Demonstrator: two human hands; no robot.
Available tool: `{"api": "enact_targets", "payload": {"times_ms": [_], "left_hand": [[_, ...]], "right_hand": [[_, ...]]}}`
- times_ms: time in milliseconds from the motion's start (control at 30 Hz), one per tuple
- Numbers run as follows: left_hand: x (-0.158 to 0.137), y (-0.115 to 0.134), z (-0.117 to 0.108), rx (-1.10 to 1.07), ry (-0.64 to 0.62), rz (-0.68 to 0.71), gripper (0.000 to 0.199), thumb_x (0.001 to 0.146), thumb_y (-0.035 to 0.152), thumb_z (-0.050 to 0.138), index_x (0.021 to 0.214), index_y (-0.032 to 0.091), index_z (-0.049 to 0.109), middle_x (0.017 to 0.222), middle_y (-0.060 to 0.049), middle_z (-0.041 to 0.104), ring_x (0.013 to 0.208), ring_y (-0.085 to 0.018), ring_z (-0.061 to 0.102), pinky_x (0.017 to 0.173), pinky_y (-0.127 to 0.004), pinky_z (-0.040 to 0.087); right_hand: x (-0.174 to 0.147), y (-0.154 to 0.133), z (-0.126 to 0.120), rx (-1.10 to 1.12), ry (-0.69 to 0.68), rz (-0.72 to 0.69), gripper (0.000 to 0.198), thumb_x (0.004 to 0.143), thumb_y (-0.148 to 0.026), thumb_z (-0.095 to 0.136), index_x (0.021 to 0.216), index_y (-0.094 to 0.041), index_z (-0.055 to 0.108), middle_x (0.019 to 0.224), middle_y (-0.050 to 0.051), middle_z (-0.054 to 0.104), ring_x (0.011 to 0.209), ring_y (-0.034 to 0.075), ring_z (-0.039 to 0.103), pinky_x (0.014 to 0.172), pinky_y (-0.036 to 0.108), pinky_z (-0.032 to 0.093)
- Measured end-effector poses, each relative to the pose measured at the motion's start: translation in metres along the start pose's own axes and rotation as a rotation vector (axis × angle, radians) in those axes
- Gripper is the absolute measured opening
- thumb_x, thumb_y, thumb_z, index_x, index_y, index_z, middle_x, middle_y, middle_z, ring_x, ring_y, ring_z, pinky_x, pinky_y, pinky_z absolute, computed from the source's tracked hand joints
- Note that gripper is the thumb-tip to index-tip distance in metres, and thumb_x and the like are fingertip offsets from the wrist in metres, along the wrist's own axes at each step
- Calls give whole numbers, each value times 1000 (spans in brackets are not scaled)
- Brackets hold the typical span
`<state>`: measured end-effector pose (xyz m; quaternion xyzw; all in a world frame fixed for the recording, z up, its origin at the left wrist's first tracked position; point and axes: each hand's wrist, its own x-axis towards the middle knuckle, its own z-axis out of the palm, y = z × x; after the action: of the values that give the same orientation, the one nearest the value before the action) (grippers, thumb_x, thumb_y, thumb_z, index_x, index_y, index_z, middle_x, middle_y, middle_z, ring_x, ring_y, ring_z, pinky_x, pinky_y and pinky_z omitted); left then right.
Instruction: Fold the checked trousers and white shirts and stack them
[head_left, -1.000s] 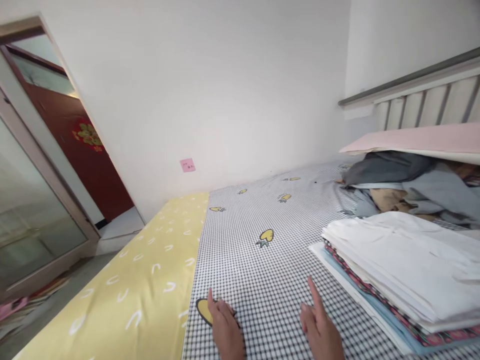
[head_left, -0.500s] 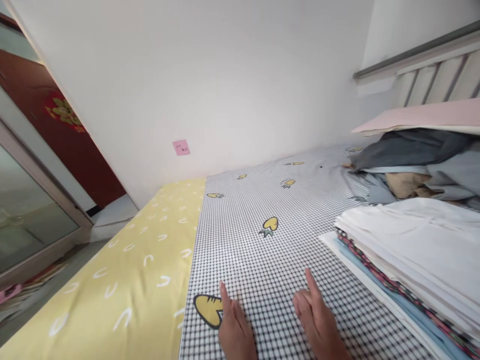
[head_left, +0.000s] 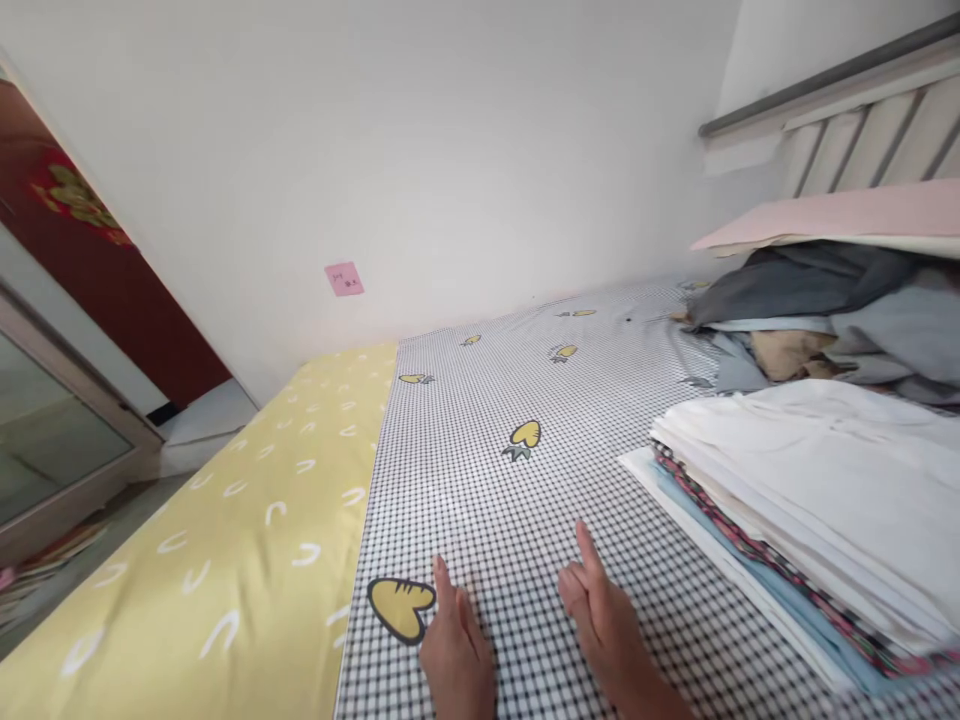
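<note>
My left hand (head_left: 459, 655) is above the checked bed sheet (head_left: 450, 480), its index finger stretched forward and the other fingers partly curled. Beside that fingertip is a yellow heart-shaped print (head_left: 401, 608) on the sheet. To the right, my right hand (head_left: 604, 615) also points its index finger forward, with the remaining fingers folded in. Neither hand holds anything; whether they touch the sheet I cannot tell. Close to the right hand lies a stack of folded clothes (head_left: 810, 480), white on top, with blue and dark patterned layers below.
Behind the stack is a heap of grey and tan clothes (head_left: 840, 310) under a pink flat sheet (head_left: 840, 215). A yellow cloth (head_left: 262, 540) covers the bed's left side. A white wall (head_left: 487, 170) with a pink note (head_left: 344, 279) stands behind. A brown door (head_left: 135, 290) is at far left.
The view has shifted a little, so the bed and clothes appear slightly further left and higher. My right hand has come closer to the left one; both keep the same pointing shape.
</note>
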<state>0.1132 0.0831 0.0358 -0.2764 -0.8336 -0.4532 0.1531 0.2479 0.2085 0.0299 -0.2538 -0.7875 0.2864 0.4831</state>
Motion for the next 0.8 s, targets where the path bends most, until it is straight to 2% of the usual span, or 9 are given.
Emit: {"api": "enact_targets", "payload": {"times_ms": [133, 300, 467, 600, 700, 800], "left_hand": [[2, -2, 0, -2, 3, 47, 57, 101, 42, 34, 139, 4, 52, 54, 2, 57, 48, -16, 53, 52, -29, 40], [0, -1, 0, 38, -8, 25, 57, 102, 40, 30, 144, 5, 48, 52, 2, 56, 49, -17, 53, 55, -29, 39], [5, 9, -11, 57, -76, -118, 60, 102, 40, 26, 152, 10, 37, 54, 2, 57, 47, -17, 51, 52, -28, 35], [12, 16, -19, 77, -74, -231, 61, 102, 41, 28, 156, 11, 29, 59, 0, 61, 44, -16, 50, 51, -27, 32], [12, 14, -22, 94, -102, -211, 61, 102, 40, 26, 155, 10, 31, 55, 1, 57, 45, -16, 51, 51, -27, 31], [7, 11, -23, 138, -152, -122, 60, 102, 40, 24, 152, 10, 38, 49, 3, 51, 45, -17, 49, 51, -28, 31]], "right_hand": [[1, -1, -1, 9, -26, 21, 63, 105, -27, 33, 163, -16, 10, 60, -8, 43, 49, 13, 47, 45, 23, 43], [-1, -6, -5, 42, 61, 31, 63, 105, -32, 36, 162, -17, 14, 58, -10, 41, 46, 13, 45, 44, 23, 43], [-7, -3, -12, 63, 142, 121, 64, 105, -38, 36, 162, -15, 17, 56, -9, 42, 45, 13, 44, 44, 23, 43], [-12, 2, -20, 49, 136, 155, 65, 105, -40, 37, 162, -15, 17, 56, -9, 43, 45, 13, 44, 45, 24, 42], [-19, 8, -25, 26, 146, 168, 65, 104, -42, 38, 161, -17, 20, 56, -10, 37, 43, 13, 41, 42, 24, 38], [-24, 14, -28, -7, 128, 138, 65, 104, -42, 38, 161, -18, 20, 54, -11, 31, 41, 13, 34, 38, 24, 31]]}}
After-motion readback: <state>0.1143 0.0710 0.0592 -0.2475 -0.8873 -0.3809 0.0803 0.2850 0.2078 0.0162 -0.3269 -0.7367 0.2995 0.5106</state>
